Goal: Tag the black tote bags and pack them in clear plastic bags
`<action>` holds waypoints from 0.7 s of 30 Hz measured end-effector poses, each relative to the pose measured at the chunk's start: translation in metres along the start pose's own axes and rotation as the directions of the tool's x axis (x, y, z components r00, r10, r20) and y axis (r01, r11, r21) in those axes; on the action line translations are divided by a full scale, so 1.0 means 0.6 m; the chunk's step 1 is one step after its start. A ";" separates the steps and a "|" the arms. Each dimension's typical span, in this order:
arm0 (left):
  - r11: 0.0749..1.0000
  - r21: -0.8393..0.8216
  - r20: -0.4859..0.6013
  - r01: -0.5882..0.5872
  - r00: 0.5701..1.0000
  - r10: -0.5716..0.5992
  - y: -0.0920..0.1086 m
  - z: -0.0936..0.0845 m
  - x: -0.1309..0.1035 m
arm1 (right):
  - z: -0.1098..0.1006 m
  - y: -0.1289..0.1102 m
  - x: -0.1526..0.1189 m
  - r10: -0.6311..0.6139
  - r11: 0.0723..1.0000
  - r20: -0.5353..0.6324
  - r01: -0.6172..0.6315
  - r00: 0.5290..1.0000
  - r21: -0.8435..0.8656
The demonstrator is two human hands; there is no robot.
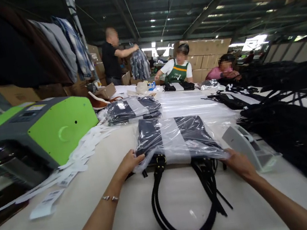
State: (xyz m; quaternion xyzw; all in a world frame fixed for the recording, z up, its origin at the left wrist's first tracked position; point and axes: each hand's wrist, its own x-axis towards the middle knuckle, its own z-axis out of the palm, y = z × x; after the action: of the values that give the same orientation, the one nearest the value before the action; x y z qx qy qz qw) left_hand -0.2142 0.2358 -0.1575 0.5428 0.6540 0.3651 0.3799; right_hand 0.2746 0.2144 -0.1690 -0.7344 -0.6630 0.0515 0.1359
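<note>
A dark fabric handbag in a clear plastic bag (175, 137) lies on the white table (69, 209), right of the green-and-grey label machine (46, 130). Left hand (130, 162) grips the plastic bag's near-left edge; right hand (239, 163) pinches its near-right corner. Black looped handles (172, 222) protrude toward the person.

No wording can be read anywhere; the paper tags (63, 178) strewn on the table (70, 217) carry print too blurred to make out; the yellow sticker (35, 107) on top of the green machine (52, 129) is likewise illegible.
</note>
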 end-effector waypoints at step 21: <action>0.991 -0.124 -0.160 -0.056 0.987 0.036 -0.007 -0.038 -0.077 | 0.080 -0.481 -0.108 -0.718 0.595 -0.169 0.721 0.675 0.354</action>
State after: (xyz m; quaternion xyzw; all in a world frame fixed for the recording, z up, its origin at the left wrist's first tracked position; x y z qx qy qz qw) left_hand -0.2305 0.1879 -0.1465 0.5018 0.6444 0.4566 0.3528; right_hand -0.0223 0.1812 -0.1444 -0.3618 -0.8771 0.1206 0.2919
